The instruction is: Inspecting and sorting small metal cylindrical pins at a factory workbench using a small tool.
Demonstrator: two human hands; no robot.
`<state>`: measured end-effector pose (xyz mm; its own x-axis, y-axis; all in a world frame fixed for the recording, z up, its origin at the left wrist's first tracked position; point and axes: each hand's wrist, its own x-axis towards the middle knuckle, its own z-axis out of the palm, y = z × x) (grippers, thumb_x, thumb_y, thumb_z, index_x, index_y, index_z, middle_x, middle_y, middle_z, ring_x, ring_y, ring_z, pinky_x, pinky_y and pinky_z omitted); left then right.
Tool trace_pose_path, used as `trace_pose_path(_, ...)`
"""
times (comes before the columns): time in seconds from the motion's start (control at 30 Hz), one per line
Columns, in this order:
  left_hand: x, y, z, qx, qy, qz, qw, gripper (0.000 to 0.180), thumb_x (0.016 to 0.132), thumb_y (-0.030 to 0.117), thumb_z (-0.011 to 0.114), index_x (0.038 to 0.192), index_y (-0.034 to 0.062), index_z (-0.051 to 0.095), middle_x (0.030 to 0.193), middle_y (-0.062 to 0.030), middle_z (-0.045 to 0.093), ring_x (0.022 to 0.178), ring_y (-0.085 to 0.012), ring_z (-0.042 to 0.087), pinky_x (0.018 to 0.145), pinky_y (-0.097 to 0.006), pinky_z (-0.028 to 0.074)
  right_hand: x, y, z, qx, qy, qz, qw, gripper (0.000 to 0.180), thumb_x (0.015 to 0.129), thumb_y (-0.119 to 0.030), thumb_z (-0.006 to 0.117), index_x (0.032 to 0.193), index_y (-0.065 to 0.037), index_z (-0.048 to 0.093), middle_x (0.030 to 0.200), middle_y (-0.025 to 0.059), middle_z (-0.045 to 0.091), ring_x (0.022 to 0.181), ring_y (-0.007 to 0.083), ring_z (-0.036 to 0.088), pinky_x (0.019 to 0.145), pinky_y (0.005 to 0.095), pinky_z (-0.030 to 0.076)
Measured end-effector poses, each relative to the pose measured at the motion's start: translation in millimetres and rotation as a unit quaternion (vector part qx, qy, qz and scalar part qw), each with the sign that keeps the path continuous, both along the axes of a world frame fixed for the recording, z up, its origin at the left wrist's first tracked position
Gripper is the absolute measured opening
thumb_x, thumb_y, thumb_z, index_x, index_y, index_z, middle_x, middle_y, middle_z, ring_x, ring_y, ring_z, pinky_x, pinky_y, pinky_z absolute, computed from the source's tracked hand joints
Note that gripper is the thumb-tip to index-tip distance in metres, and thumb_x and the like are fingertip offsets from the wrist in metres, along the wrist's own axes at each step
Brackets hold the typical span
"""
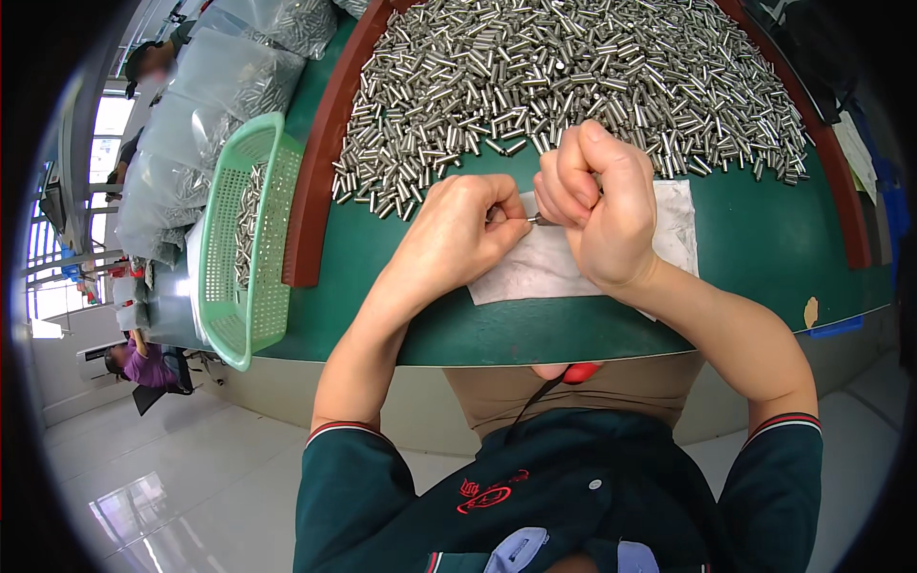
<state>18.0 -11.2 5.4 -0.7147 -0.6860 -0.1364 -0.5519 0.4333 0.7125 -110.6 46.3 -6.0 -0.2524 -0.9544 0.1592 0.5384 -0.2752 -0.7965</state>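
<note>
My left hand pinches one end of a small, shiny metal pin. My right hand is closed, its curled fingers at the pin's other end, and it hides most of that end. Whether the palm of the right hand has more pins in it, I cannot tell. Both hands hover over a white, smudged cloth spread on the green tabletop. Just beyond them lies a large heap of short metal cylinder pins.
Red-brown wooden rails flank the heap left and right. Outside the left rail stands a green mesh basket with some pins inside. Clear plastic bags of metal parts line the far left. A person in purple sits in the background.
</note>
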Motion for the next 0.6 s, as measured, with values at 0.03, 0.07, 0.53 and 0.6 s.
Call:
trace_pose_path(0.03, -0.1, 0.3, -0.8, -0.002, 0.010, 0.009, 1.000, 0.008, 0.065, 0.004, 0.058, 0.065, -0.0028, 0.055, 0.052, -0.0116, 0.052, 0.047, -0.0212, 0.052, 0.047, -0.032, 0.041, 1.6, 0.2, 0.9, -0.002, 0.018, -0.012, 1.000, 0.041, 0.089, -0.026, 0.030, 0.051, -0.011, 0.028, 0.043, -0.0020, 0.025, 0.041, 0.0073, 0.019, 0.040, 0.0237, 0.018)
trace_pose_path(0.07, 0.4, -0.1, -2.5, -0.002, 0.009, 0.009, 1.000, 0.008, 0.065, 0.004, 0.058, 0.065, -0.0028, 0.055, 0.052, -0.0116, 0.052, 0.047, -0.0212, 0.052, 0.047, -0.032, 0.041, 2.7, 0.1, 1.0, -0.008, 0.026, -0.018, 0.999, 0.041, 0.089, -0.026, 0.031, 0.051, -0.011, 0.028, 0.044, -0.0019, 0.025, 0.041, 0.0073, 0.020, 0.040, 0.0237, 0.018)
trace_pose_path(0.53, 7.4, -10.6, 8.4, 0.121, 0.101, 0.044, 0.987, 0.012, 0.075, 0.012, 0.060, 0.075, -0.0003, 0.056, 0.067, -0.0020, 0.055, 0.061, -0.0059, 0.049, 0.055, -0.021, 0.040, -12.0, -2.5, -2.7, 0.017, -0.073, 0.032, 0.997, 0.035, 0.084, -0.018, 0.033, 0.051, -0.009, 0.026, 0.044, -0.0009, 0.027, 0.037, 0.0070, 0.022, 0.037, 0.0231, 0.018)
trace_pose_path(0.6, 11.8, -16.1, 7.4, 0.317, 0.232, 0.047, 0.918, 0.011, 0.081, 0.014, 0.058, 0.083, 0.0042, 0.053, 0.074, -0.0025, 0.054, 0.062, -0.0063, 0.042, 0.056, -0.018, 0.034, -12.4, -2.6, -1.2, 0.022, -0.072, 0.038, 0.996, 0.035, 0.084, -0.018, 0.032, 0.052, -0.009, 0.026, 0.043, -0.0009, 0.027, 0.037, 0.0068, 0.021, 0.037, 0.0231, 0.017)
